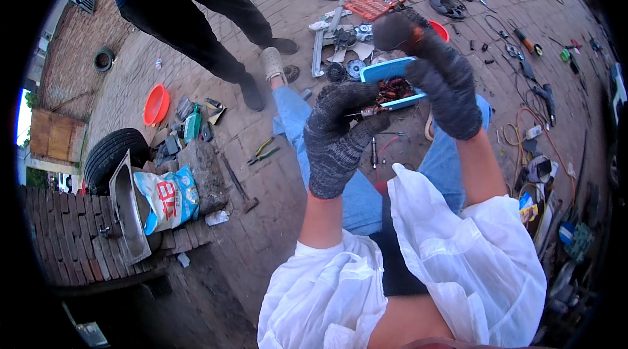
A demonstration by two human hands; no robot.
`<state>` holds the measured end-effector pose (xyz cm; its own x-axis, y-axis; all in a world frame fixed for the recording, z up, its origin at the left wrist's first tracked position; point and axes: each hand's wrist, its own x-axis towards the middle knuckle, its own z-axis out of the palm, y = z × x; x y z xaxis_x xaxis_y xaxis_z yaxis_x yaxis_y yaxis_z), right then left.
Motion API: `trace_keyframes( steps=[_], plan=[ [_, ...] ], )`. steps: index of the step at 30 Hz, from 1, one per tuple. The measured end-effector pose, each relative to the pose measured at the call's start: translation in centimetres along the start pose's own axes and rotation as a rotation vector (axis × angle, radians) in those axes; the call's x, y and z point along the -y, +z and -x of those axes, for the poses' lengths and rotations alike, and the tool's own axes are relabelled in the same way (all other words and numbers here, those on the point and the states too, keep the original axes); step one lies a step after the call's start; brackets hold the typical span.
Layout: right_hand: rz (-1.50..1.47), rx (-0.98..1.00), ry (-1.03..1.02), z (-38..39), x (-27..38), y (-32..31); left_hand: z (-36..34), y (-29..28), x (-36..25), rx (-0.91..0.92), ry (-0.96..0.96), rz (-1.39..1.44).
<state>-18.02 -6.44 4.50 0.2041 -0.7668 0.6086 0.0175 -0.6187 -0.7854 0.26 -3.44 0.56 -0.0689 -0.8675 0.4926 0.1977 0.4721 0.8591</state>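
My left hand point(337, 136), in a grey knitted glove, has its thumb and fingers closed around a small metal cylindrical part point(372, 111). Most of that part is hidden by the glove. My right hand point(451, 81), gloved alike, is raised with its fingers stretched up and left, the thumb apart from them. Its fingertips are dark and blurred; nothing clearly shows in them. Between and beyond the hands is a light-blue plastic box point(387, 70) with reddish-brown pieces point(396, 89) in it. A thin metal tool point(374, 153) lies on the ground between my legs.
Ahead lie an orange tool case point(374, 2), metal parts point(343, 38) and dark wheel discs point(447, 5). A person in dark trousers point(219, 22) stands ahead left. Pliers point(263, 153), a hammer point(243, 192), a tire point(116, 158) and a sink point(125, 211) are at left; cables point(523, 126) right.
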Motion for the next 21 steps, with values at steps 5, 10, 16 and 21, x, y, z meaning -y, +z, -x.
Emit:
trace_keyframes(
  steps=[5,10,16,21],
  plan=[
    [0.885,0.23,-0.389,-0.6,-0.4,1.2,0.2,-1.5,0.8,0.018,-0.037,0.348],
    [1.0,0.147,-0.431,-0.5,-0.7,0.6,0.3,-0.3,0.6,-0.097,-0.253,0.72],
    [0.824,0.145,-0.392,0.0,-0.4,0.2,0.1,-0.3,2.2,-0.147,-0.431,0.669],
    [-0.061,0.114,0.415,1.2,1.2,0.1,-0.1,0.4,1.7,-0.067,-0.217,0.236]
  ],
)
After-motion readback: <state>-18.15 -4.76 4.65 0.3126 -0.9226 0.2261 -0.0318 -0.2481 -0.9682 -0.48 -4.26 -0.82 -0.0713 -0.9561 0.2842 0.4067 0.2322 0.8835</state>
